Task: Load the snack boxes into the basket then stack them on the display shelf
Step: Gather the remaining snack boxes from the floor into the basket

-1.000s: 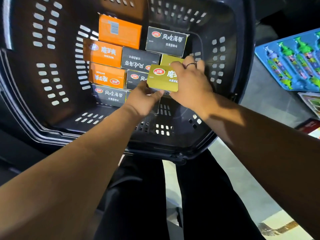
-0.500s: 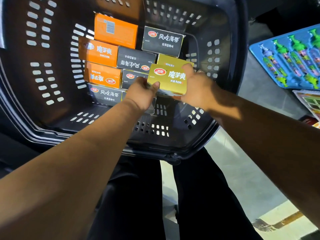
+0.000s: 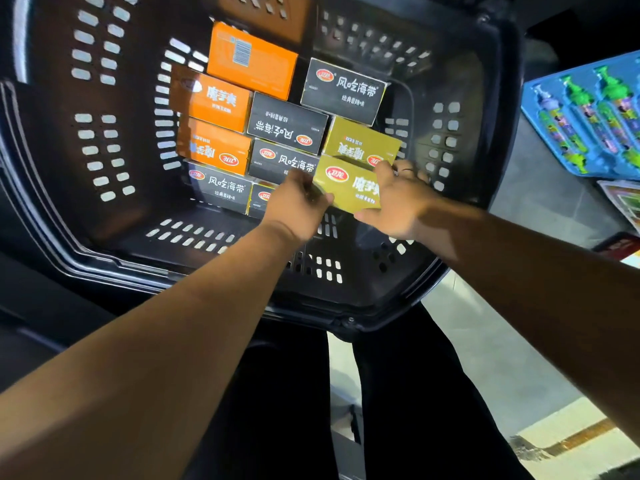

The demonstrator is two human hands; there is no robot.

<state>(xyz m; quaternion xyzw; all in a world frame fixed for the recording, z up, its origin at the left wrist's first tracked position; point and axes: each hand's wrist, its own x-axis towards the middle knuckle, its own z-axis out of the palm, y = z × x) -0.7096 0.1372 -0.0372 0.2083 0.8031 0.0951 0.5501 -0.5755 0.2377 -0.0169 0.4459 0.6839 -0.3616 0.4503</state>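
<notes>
Two grips on one box. The left grip (image 3: 298,206) pinches the near-left corner of the gold snack box (image 3: 346,188). The right grip (image 3: 398,206) wraps the right end, fingers over the far edge, thumb at the near edge. Both are clenched on it, neither released.

The box is inside the basket (image 3: 104,150), low over the bottom, its far edge butted against a second gold box (image 3: 362,143). I cannot tell if it is fully seated; the near edge looks slightly raised. The two-handed hold is probably to steer it square into the row without nudging its neighbours.

The rest lie flat and edge to edge, roughly grouped by colour:
- Three orange boxes (image 3: 214,147) run down the left side.
- The black boxes (image 3: 287,124) fill the middle, with one at the far right.
- One more, near the left grip, is mostly hidden.

The tight flat packing likely saves room and keeps stacks from sliding.

This looks like the loading stage, with bare basket bottom on the near side for more boxes. No display shelf is in view. A blue toy tray (image 3: 588,116) sits outside the basket on the right and is not involved.
</notes>
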